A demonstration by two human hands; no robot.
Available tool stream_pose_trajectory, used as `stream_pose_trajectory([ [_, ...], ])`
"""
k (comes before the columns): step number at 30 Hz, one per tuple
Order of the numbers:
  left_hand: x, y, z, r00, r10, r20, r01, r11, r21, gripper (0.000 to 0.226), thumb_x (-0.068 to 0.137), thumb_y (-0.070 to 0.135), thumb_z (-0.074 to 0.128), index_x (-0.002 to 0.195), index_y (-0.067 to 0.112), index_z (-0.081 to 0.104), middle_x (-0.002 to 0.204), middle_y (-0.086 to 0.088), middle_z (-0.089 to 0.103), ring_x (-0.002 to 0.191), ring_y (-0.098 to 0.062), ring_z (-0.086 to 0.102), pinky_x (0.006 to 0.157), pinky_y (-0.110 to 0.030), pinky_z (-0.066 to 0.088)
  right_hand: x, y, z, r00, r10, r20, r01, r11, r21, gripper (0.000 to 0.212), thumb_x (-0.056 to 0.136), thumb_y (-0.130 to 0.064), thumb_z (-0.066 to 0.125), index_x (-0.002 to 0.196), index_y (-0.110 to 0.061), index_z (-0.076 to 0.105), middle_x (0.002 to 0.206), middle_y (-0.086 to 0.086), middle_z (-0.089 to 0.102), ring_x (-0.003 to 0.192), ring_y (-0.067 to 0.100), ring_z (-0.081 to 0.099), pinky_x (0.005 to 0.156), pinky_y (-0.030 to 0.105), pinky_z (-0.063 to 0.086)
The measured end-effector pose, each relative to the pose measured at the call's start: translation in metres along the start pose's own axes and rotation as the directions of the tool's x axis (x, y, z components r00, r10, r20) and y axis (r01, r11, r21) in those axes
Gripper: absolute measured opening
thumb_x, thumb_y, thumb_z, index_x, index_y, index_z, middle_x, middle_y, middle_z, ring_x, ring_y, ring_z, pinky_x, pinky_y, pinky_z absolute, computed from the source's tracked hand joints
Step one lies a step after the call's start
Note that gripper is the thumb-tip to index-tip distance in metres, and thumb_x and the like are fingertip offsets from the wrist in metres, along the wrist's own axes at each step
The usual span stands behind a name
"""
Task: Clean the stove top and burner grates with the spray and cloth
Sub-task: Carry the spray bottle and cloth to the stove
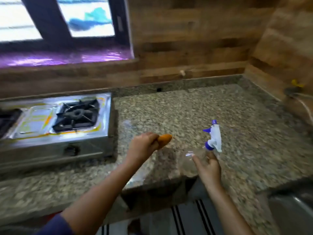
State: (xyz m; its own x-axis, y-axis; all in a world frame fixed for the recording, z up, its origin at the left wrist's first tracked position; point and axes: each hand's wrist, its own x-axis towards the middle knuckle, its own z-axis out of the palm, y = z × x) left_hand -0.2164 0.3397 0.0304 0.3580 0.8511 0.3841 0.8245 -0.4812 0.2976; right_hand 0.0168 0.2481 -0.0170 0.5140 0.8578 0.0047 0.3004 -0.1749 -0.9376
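Observation:
A steel two-burner stove (57, 141) sits on the granite counter at the left, its top streaked with yellow-orange residue. A black burner grate (77, 114) rests on the right burner; a second grate (7, 120) is cut off at the left edge. My left hand (144, 146) is closed around an orange cloth (165, 139), held over the counter just right of the stove. My right hand (209, 167) grips a clear spray bottle (191, 162) with a white and blue trigger head (214, 136), tilted above the counter. The picture is blurred.
The speckled granite counter (194, 112) runs right into a corner with wood-look wall tiles (194, 39). A window with a purple sill (64, 56) lies behind the stove. A steel sink (294, 211) shows at the bottom right, and a yellow-handled gas valve with hose (295, 87) on the right wall.

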Motion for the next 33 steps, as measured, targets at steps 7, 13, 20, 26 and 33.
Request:
stream_pose_trajectory([
  [7, 0.024, -0.090, 0.017, 0.992, -0.018, 0.127, -0.004, 0.985, 0.173, 0.014, 0.069, 0.028, 0.070, 0.070, 0.017, 0.061, 0.060, -0.003, 0.059, 0.046, -0.028, 0.059, 0.034, -0.026, 0.038, 0.078, -0.031, 0.149, 0.992, -0.080, 0.102, 0.093, 0.987, -0.131, 0.043, 0.074, -0.045, 0.076, 0.106, -0.017, 0.068, 0.100, 0.003, 0.070, 0.096, 0.020, 0.065, 0.084, 0.029, 0.048],
  [13, -0.012, -0.121, 0.060, 0.885, 0.088, 0.458, -0.222, 0.943, 0.248, 0.034, 0.042, 0.032, 0.089, 0.061, 0.018, 0.064, 0.049, 0.003, 0.055, 0.034, -0.015, 0.053, 0.031, -0.016, 0.027, 0.082, -0.037, 0.191, 0.990, -0.056, 0.130, 0.082, 0.975, -0.206, 0.042, 0.081, -0.033, 0.076, 0.116, -0.013, 0.063, 0.112, 0.013, 0.065, 0.102, 0.029, 0.062, 0.082, 0.029, 0.045],
  [20, -0.026, -0.122, 0.060, 0.820, 0.176, 0.545, -0.326, 0.926, 0.191, 0.023, 0.063, 0.025, 0.079, 0.084, 0.020, 0.071, 0.069, 0.002, 0.062, 0.052, -0.017, 0.060, 0.040, -0.022, 0.037, 0.070, -0.038, 0.182, 0.993, -0.003, 0.119, 0.033, 0.967, -0.252, 0.043, 0.088, -0.040, 0.066, 0.125, -0.022, 0.055, 0.116, 0.000, 0.059, 0.096, 0.022, 0.063, 0.064, 0.020, 0.046],
  [26, -0.028, -0.112, 0.049, 0.811, 0.074, 0.580, -0.183, 0.974, 0.132, 0.044, 0.094, 0.022, 0.050, 0.135, 0.005, 0.046, 0.124, -0.017, 0.049, 0.105, -0.038, 0.051, 0.077, -0.045, 0.045, 0.079, -0.039, 0.181, 0.987, 0.029, 0.157, 0.035, 0.919, -0.393, 0.040, 0.089, -0.039, 0.064, 0.121, -0.021, 0.050, 0.124, 0.008, 0.053, 0.091, 0.022, 0.059, 0.054, 0.025, 0.052],
  [33, -0.029, -0.111, 0.035, 0.860, 0.043, 0.509, -0.076, 0.996, 0.044, 0.039, 0.091, 0.038, 0.045, 0.119, 0.014, 0.056, 0.106, -0.009, 0.058, 0.094, -0.032, 0.057, 0.069, -0.040, 0.047, 0.056, -0.039, 0.177, 0.983, 0.160, 0.089, -0.130, 0.952, -0.276, 0.079, 0.080, -0.033, 0.076, 0.144, -0.014, 0.033, 0.146, 0.009, 0.030, 0.127, 0.033, 0.041, 0.096, 0.054, 0.048],
])
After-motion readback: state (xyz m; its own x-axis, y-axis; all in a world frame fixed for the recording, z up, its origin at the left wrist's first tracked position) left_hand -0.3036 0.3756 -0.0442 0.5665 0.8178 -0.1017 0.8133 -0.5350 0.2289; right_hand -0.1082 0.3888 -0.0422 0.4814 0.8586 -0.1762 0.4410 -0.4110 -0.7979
